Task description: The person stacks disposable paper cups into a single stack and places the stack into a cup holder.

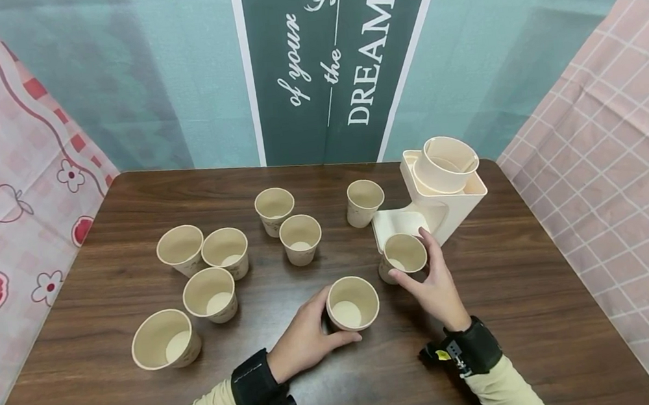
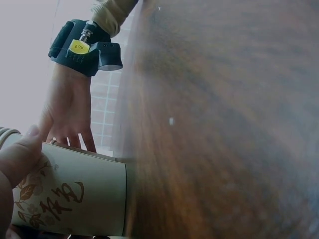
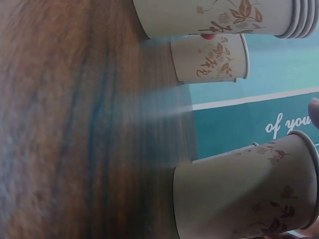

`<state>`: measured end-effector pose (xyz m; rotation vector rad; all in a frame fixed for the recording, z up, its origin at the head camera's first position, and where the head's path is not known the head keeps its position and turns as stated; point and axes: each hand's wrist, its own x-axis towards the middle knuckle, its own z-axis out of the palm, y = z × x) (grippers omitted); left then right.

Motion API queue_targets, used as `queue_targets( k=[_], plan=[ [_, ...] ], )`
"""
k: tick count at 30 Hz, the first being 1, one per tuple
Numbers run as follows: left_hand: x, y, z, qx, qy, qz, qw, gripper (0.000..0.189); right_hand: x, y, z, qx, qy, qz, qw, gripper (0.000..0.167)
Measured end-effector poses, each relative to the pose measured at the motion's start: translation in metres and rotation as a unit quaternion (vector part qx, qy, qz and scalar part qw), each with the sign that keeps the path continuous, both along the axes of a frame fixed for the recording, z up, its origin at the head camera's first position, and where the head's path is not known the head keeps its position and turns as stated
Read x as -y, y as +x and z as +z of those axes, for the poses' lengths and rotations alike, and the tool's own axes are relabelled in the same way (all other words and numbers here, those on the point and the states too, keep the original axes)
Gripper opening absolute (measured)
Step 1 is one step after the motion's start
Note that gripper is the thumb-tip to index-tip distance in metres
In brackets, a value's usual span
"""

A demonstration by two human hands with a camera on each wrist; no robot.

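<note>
My left hand (image 1: 308, 334) curls its thumb and fingers round a beige paper cup (image 1: 339, 312) near the middle of the table. Several rims at its mouth in the right wrist view show a nested stack (image 3: 214, 17); brown leaf print decorates its side (image 2: 75, 194). To the right, my right hand (image 1: 439, 286) grips a single-looking paper cup (image 1: 388, 268) between thumb and fingers, just in front of a cream stand (image 1: 446, 217). That cup (image 3: 239, 191) stands on the table in the right wrist view.
Paper cups stand apart at the back, one (image 1: 361, 215) by the stand and a pair (image 1: 300, 254) left of it. Several more, including a near-left cup (image 1: 189, 352), spread over the left side. Cloths hang behind and beside the brown table (image 1: 377, 380).
</note>
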<state>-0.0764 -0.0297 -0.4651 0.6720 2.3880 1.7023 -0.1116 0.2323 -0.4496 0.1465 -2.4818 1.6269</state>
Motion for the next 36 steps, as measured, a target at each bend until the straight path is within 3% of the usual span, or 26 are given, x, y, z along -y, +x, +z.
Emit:
queue_targets(
  k=[19, 36],
  plan=[
    [0.0001, 0.0005, 0.0014, -0.001, 0.000, 0.002, 1.0000, 0.078, 0.0039, -0.0009, -0.0032, 0.025, 0.015, -0.009, 0.9995, 0.085],
    [-0.0002, 0.0006, 0.0009, -0.003, 0.009, -0.001, 1.0000, 0.078, 0.0029, 0.0014, -0.0022, 0.020, 0.034, -0.009, 0.9992, 0.078]
  ],
)
